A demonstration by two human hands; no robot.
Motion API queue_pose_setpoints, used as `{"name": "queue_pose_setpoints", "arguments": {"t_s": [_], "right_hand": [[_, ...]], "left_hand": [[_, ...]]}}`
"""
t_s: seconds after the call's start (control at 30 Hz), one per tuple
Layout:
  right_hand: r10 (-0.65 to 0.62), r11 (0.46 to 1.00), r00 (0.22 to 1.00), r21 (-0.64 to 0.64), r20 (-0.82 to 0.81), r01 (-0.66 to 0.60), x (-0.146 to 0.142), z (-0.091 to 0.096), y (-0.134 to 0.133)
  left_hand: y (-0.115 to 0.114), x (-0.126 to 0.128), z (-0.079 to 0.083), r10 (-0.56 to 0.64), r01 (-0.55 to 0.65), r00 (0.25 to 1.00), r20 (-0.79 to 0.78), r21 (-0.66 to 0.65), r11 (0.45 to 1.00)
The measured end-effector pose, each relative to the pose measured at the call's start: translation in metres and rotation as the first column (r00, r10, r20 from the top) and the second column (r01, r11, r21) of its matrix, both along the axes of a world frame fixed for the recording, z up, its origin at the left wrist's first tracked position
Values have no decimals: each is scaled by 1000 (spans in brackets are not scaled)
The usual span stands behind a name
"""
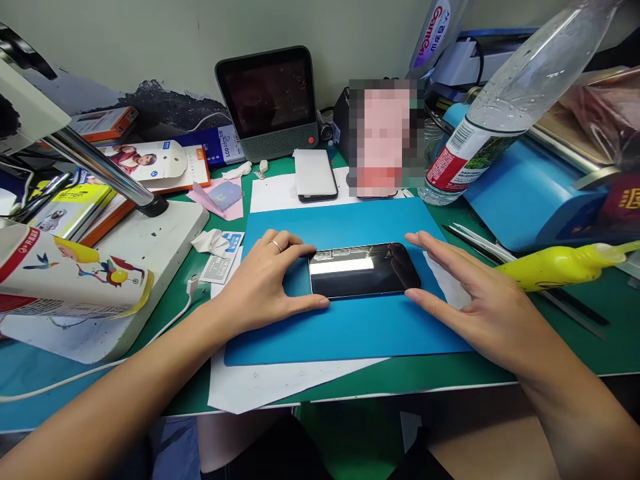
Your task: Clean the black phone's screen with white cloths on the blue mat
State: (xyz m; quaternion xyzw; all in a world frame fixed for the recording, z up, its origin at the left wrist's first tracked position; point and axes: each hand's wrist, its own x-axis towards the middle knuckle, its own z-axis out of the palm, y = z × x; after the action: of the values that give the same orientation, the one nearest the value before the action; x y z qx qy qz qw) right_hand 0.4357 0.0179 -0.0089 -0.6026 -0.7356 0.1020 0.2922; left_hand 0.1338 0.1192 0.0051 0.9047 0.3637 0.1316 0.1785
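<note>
A smartphone [365, 272] with a dark, glossy screen lies face up on a blue mat [330, 333], a bright reflection across its glass. At its left end, my left hand [265, 277] has the thumb along the near edge and the index finger at the far corner, curled around that end. My right hand [475, 300] is by the other end, fingers stretched out and apart from the thumb. Its thumb tip is at the near right corner; whether it touches the phone I cannot tell.
Behind the mat are a white device [315, 173] and a smart display [270, 100]. To the right, a plastic bottle [470, 160] leans beside a yellow squeeze bottle [560, 267] and thin tools. On the left, a white stand base [170, 233], a paper cup [75, 273] and a white cable [170, 323].
</note>
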Motion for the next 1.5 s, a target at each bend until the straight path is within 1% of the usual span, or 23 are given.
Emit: {"name": "queue_pose_setpoints", "arguments": {"t_s": [0.03, 0.1, 0.2, 0.27, 0.33, 0.4, 0.47, 0.5, 0.6, 0.77, 0.87, 0.93, 1.0, 1.07, 1.1, 1.17, 1.23, 1.33, 1.4, 1.5], "right_hand": [[2, 1000, 1000, 23, 10, -2, -1, 0, 0], [28, 993, 999, 113, 39, -32, -3, 2, 1], [63, 951, 994, 297, 90, -87, -6, 7, -3], [5, 927, 994, 373, 111, -47, -8, 12, -11], [-111, 933, 986, 354, 122, 62, -9, 17, -22], [-213, 953, 965, 250, 154, 170, -9, 19, -32], [-259, 963, 940, 139, 221, 233, -8, 18, -38], [-270, 962, 928, 108, 256, 250, -7, 17, -39], [-272, 962, 908, 92, 318, 256, -4, 13, -35], [-215, 977, 921, 70, 324, 203, 0, 11, -23], [-216, 976, 917, 64, 336, 206, -1, 16, -21], [-239, 971, 913, 99, 331, 218, -8, 23, -20], [-281, 956, 913, 169, 294, 240, -19, 35, -20], [-310, 940, 927, 215, 212, 266, -34, 46, -16], [-304, 941, 941, 204, 148, 272, -42, 50, -13], [-252, 961, 968, 114, -9, 252, -57, 56, -5], [-177, 984, 968, -5, -179, 179, -69, 56, 5], [-63, 992, 920, -126, -386, 15, -83, 53, 17], [-5, 982, 878, -169, -478, -86, -90, 51, 22], [51, 963, 839, -195, -541, -184, -95, 48, 24]], "left_hand": [[0, 0, 0, -1, 1, 1000, 0, -1, 1000], [0, 0, 0, -3, 3, 1000, -1, -2, 1000], [-1, 0, 0, -1, 1, 1000, 2, 0, 1000], [-1, 0, 0, 2, -2, 1000, 9, 2, 1000], [-1, 0, 0, -1, 1, 1000, 15, 2, 1000], [-1, 0, 0, -5, 5, 1000, 21, -1, 1000], [-1, 1, -1, -3, 3, 1000, 28, 0, 1000], [-1, 1, -1, -2, 1, 999, 34, 3, 1000], [-2, 0, -1, -5, 4, 999, 46, 17, 1000], [-2, -1, 0, -8, 8, 999, 46, 12, 1000], [-2, -1, -1, -17, 16, 999, 49, 10, 1000], [-2, -2, -2, -7, 6, 998, 56, 5, 1000], [-2, -3, -2, 5, -4, 996, 90, -10, 1000], [-3, -4, -2, -3, 5, 989, 150, -15, 1000], [-3, -4, -2, -17, 19, 983, 183, -9, 1000], [-4, -6, 0, -57, 56, 967, 249, 12, 998], [-6, -6, 1, -107, 102, 942, 318, 35, 994], [-7, -7, 2, -181, 179, 896, 405, 43, 983], [-8, -8, 2, -216, 227, 872, 440, 26, 973], [-9, -8, 3, -241, 275, 853, 463, -8, 961]]}}
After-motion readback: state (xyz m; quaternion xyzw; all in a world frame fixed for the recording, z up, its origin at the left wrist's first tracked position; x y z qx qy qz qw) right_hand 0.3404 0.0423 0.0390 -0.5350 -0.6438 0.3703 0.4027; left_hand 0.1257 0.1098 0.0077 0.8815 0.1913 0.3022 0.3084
